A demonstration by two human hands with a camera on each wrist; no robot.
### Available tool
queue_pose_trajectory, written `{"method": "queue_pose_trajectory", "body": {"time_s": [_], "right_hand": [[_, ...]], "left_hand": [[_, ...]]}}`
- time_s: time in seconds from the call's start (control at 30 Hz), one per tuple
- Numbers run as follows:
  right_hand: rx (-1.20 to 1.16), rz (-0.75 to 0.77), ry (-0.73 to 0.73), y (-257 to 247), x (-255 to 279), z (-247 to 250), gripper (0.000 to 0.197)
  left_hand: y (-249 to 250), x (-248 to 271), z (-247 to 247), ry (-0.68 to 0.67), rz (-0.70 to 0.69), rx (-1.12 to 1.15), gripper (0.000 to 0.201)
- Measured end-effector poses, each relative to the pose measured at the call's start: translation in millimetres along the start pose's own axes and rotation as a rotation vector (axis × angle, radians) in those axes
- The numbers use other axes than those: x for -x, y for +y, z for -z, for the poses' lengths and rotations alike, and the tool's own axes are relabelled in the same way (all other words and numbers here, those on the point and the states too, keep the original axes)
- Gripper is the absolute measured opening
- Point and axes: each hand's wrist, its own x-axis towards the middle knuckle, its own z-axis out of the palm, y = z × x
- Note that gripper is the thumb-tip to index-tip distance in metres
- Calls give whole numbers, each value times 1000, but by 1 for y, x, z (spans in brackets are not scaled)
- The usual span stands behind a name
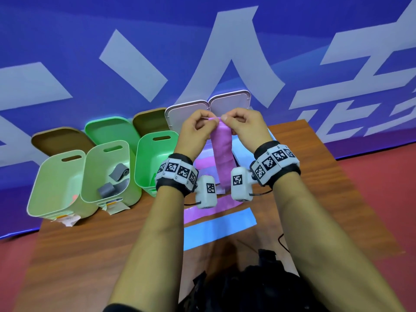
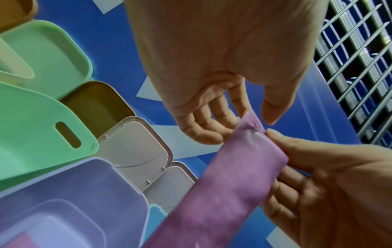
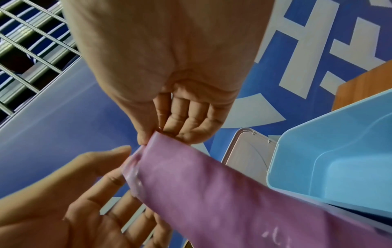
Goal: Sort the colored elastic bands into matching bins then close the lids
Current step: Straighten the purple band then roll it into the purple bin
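Both hands pinch the top edge of the pink band (image 1: 221, 152): left hand (image 1: 195, 129) and right hand (image 1: 244, 127) raised above the lavender bin (image 2: 63, 193) at the worktop's (image 1: 90, 239) far edge. A weak fingertip pinch could let the stretchy band snap free and drop into the neighbouring blue bin (image 3: 339, 159).
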Motion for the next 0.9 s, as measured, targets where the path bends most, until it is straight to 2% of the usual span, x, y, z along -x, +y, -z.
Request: {"method": "queue_pose_trajectory", "body": {"time_s": [0.47, 0.7, 0.9], "right_hand": [[-115, -24, -26, -6, -1, -13, 8], [-192, -28, -15, -11, 4, -11, 11], [-161, -20, -12, -11, 8, -7, 12]], "left_hand": [[-2, -1, 12, 39, 14, 6, 12], [2, -1, 10, -3, 22, -14, 14], [-3, 0, 7, 19, -40, -44, 14]]}}
